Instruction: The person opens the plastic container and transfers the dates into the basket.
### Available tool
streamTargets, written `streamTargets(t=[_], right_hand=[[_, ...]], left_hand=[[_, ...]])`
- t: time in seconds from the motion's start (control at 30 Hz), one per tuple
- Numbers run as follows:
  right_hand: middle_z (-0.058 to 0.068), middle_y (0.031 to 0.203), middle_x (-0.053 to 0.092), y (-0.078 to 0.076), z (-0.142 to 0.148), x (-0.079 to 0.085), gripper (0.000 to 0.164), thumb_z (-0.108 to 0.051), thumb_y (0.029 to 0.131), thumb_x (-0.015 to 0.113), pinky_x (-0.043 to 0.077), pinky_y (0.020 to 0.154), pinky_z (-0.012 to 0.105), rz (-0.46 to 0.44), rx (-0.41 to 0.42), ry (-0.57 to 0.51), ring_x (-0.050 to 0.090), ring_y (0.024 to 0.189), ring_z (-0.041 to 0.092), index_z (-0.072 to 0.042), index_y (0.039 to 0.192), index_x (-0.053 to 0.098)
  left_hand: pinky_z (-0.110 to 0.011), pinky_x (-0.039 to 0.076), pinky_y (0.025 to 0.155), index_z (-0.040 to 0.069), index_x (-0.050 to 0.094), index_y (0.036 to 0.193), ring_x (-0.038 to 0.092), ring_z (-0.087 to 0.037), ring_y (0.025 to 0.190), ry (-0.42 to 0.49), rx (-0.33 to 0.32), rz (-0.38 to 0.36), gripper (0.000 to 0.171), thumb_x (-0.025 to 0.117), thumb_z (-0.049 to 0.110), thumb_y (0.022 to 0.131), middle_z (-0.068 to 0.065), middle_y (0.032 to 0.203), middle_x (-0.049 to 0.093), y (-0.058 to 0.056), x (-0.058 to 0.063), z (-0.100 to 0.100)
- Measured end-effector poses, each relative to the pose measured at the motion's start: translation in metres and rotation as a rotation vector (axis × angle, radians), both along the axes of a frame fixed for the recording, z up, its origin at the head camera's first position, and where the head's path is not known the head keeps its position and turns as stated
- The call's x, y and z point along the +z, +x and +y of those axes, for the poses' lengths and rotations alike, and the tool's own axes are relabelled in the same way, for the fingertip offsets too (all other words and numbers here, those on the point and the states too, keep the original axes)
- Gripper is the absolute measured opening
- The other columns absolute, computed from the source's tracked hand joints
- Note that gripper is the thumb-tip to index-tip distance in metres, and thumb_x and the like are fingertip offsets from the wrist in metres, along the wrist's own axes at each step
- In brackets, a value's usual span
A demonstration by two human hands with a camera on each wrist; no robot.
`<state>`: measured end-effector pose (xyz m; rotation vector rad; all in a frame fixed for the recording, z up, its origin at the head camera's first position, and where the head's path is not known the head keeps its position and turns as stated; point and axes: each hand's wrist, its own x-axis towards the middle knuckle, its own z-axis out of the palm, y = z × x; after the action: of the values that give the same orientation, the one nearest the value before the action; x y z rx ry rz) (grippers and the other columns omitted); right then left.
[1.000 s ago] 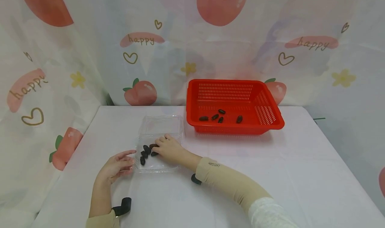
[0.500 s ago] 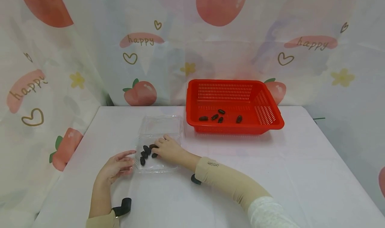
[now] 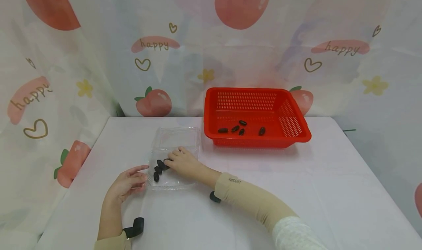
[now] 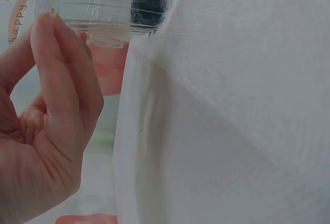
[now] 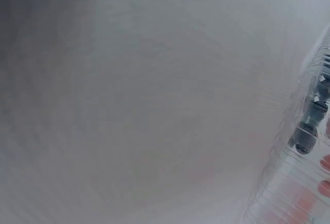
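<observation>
On a white counter (image 3: pixel 329 191), a left hand (image 3: pixel 128 183) rested loosely extended fingers against a clear container (image 3: pixel 179 181), apparently steadying it, while the right hand's (image 3: pixel 184 164) grip pinched a dark oval piece (image 3: pixel 166 161) inside, near similar ones (image 3: pixel 156 176); others lay in a red basket (image 3: pixel 255 141).

Glossy, ridged clear rectangular plastic box (image 3: pixel 179 181); smooth red rectangular perforated plastic basket (image 3: pixel 257 142); matt white cloth-covered counter (image 3: pixel 316 180).
</observation>
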<state>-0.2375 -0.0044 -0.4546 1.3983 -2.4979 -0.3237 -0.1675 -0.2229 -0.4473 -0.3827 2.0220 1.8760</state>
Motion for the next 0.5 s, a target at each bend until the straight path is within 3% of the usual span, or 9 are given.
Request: streamTargets(t=[0.3,0.5], right_hand=[[-0.005,0.109,0.055,-0.002,0.001,0.004,0.021,-0.028,0.094,0.049,0.034,0.092,0.03,0.045,-0.008,-0.025,0.048,0.102,0.014,-0.028,0.115,0.056],[-0.005,0.11,0.055,-0.004,0.004,0.014,0.023,-0.029,0.092,0.054,0.033,0.095,0.033,0.005,-0.026,-0.053,0.047,0.103,0.015,-0.027,0.115,0.055]], left_hand=[[-0.02,0.053,0.059,0.0,0.039,0.135,0.057,-0.01,0.066,-0.007,0.005,0.002,0.054,0.061,0.004,0.086,0.001,0.083,0.055,-0.001,-0.001,0.0],[-0.02,0.053,0.059,0.0,0.041,0.134,0.057,-0.01,0.066,-0.007,0.005,0.002,0.053,0.061,0.003,0.085,0.001,0.083,0.055,-0.001,-0.002,0.0]])
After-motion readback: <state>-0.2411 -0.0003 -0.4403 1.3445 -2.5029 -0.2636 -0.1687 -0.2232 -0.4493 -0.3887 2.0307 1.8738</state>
